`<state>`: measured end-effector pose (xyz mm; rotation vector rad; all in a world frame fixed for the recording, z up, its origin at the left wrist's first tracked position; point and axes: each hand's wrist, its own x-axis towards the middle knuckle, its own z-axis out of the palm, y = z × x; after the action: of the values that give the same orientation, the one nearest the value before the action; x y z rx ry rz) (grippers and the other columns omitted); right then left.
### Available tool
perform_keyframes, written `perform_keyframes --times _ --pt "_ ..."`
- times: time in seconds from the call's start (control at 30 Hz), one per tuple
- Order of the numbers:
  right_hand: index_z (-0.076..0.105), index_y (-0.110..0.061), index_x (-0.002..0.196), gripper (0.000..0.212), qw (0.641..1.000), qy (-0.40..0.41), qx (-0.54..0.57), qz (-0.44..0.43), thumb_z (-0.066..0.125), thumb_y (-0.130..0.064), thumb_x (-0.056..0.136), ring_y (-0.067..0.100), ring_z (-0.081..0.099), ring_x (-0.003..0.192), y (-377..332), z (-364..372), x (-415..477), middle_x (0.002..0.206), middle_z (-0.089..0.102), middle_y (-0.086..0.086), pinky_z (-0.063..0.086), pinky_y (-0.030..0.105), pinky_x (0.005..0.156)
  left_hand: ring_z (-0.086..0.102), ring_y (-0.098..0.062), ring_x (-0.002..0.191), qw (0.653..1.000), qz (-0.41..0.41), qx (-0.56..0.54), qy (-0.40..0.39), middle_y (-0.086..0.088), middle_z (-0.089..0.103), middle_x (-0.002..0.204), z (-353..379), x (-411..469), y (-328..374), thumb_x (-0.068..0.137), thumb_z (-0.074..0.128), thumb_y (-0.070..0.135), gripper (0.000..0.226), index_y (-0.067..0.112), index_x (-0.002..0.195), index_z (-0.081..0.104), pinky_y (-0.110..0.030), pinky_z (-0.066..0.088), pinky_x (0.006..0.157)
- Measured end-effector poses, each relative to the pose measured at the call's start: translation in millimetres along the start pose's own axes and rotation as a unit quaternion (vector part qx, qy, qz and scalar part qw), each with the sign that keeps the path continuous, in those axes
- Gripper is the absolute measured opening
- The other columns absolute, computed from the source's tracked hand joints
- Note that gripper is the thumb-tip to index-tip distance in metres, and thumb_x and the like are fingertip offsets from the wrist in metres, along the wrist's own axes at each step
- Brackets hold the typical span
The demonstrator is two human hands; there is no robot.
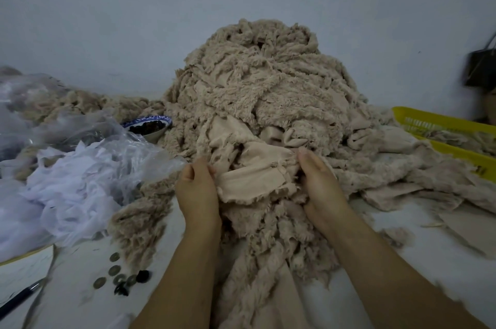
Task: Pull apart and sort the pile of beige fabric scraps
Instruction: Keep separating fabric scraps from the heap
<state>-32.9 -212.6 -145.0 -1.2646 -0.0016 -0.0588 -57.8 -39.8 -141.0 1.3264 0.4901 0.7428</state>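
The pile of beige fabric scraps (pixel 257 81) rises against the wall at the middle of the table, fluffy strips tangled over flatter pieces, and its front edge spills down toward the person. Both hands work at that front edge. The left hand (pixel 197 189) has its fingers curled into the left end of a smooth scrap (pixel 252 181). The right hand (pixel 322 189) pinches the right end with the thumb on top, while its other fingers are buried in the fabric and cannot be seen. The scrap lies directly between the hands, its long axis running across from one to the other and rising slightly toward the right, so neither hand is nearer. Drawing the hands outward would probably pull along that axis, though the scrap's lower edge is tucked among fluffy strips and may drag them with it. A yellow basket (pixel 440 124) already holding some beige pieces stands to the right, on the right hand's side; a white plastic bag (pixel 80 181) lies to the left.
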Motion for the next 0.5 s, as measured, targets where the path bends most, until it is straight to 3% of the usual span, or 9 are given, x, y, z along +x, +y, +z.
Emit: perform_keyframes --times 0.1,0.17,0.23,0.3,0.37,0.43,0.5 --pt "0.066 -0.052 0.086 0.025 0.976 0.022 -0.187 -0.107 0.046 -0.050 0.101 0.006 0.066 0.090 1 -2 -5 0.089 0.069 -0.001 0.052 0.031 0.081 0.038 -0.007 0.050 1.000 0.009 0.005 0.022 0.003 0.050 0.063 -1 0 1 0.096 0.052 0.027 0.029 0.016 0.069 0.054 -0.029 0.032 0.055" --pt "0.063 -0.049 0.078 0.030 0.963 0.024 -0.223 -0.147 0.045 -0.051 0.101 -0.001 0.059 0.071 1 -4 -7 0.085 0.063 0.006 0.045 0.026 0.070 0.038 -0.001 0.049 0.997 0.063 0.043 -0.008 0.005 0.050 0.063 -1 -3 3 0.097 0.052 0.031 0.031 0.018 0.069 0.053 -0.028 0.033 0.057" --pt "0.063 -0.039 0.079 0.031 0.963 0.016 -0.219 -0.158 0.044 -0.050 0.101 -0.003 0.049 0.058 0 -3 -9 0.065 0.057 -0.005 0.039 0.027 0.062 0.043 0.006 0.063 0.968 0.190 0.143 -0.074 0.011 0.053 0.072 1 -9 6 0.096 0.052 0.043 0.030 0.023 0.074 0.057 -0.029 0.037 0.067" --pt "0.063 -0.035 0.080 0.032 0.962 0.016 -0.220 -0.163 0.045 -0.049 0.101 -0.004 0.049 0.056 1 -2 -7 0.059 0.054 -0.016 0.039 0.028 0.062 0.040 0.007 0.093 0.910 0.302 0.221 -0.178 0.019 0.052 0.095 7 -20 8 0.086 0.050 0.061 0.035 0.029 0.094 0.062 -0.023 0.035 0.089" --pt "0.064 -0.033 0.079 0.032 0.966 0.025 -0.200 -0.160 0.047 -0.049 0.101 0.004 0.053 0.060 1 -2 -7 0.062 0.057 -0.013 0.044 0.032 0.064 0.036 0.000 0.111 0.853 0.341 0.258 -0.299 0.022 0.046 0.111 14 -28 3 0.081 0.055 0.068 0.049 0.032 0.114 0.062 -0.010 0.027 0.095" --pt "0.066 -0.032 0.083 0.030 0.969 0.038 -0.190 -0.152 0.048 -0.047 0.101 0.015 0.062 0.071 1 -3 -5 0.072 0.065 -0.007 0.051 0.037 0.070 0.038 -0.006 0.113 0.806 0.362 0.313 -0.349 0.018 0.046 0.116 17 -29 -6 0.087 0.062 0.057 0.048 0.029 0.126 0.061 -0.015 0.031 0.096" --pt "0.065 -0.026 0.084 0.033 0.965 0.052 -0.208 -0.152 0.046 -0.046 0.102 0.017 0.064 0.082 1 -3 -3 0.084 0.067 0.005 0.053 0.037 0.075 0.049 -0.012 0.106 0.808 0.361 0.325 -0.334 0.010 0.057 0.109 13 -22 -11 0.099 0.059 0.034 0.026 0.023 0.121 0.068 -0.026 0.041 0.090"
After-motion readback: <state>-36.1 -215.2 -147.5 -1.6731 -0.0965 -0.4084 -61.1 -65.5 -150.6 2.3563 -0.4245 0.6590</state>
